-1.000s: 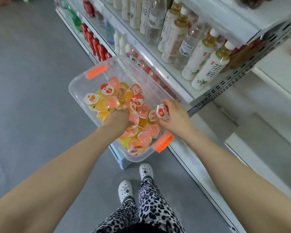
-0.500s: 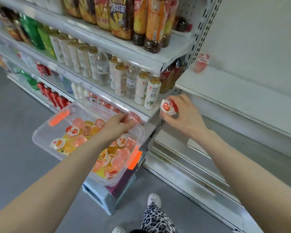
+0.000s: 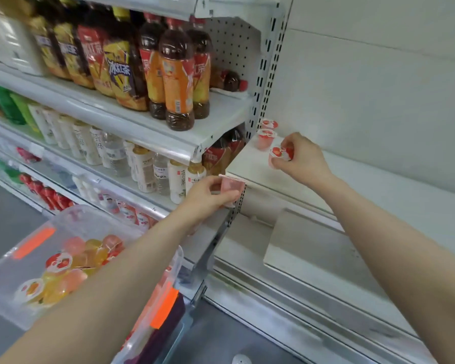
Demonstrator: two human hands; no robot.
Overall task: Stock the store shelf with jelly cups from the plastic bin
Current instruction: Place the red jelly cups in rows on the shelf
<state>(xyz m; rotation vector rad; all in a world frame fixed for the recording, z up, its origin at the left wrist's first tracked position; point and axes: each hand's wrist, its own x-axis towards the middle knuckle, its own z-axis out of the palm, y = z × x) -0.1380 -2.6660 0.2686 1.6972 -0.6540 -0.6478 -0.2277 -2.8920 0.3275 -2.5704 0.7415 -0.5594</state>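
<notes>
My right hand [image 3: 301, 160] pinches a pink jelly cup with a red-and-white lid [image 3: 280, 155] just over the white shelf [image 3: 252, 166], in front of two pink jelly cups [image 3: 266, 139] standing at the shelf's left end. My left hand [image 3: 209, 197] grips another pink jelly cup [image 3: 230, 186] just below and left of the shelf's front corner. The clear plastic bin [image 3: 71, 220] with orange handles sits at lower left, holding several pink and yellow jelly cups [image 3: 63, 269].
Left of the white shelf, drink shelves carry tea bottles [image 3: 176, 74] above and pale bottles [image 3: 142, 166] below. A perforated upright [image 3: 265, 74] divides the two bays. A lower white shelf [image 3: 313, 248] juts out beneath. Grey floor lies at lower left.
Both hands have risen from the bin, each with a jelly cup. The right hand has reached the white shelf; the left has come up near its front corner. My view has lifted from bin to shelf.
</notes>
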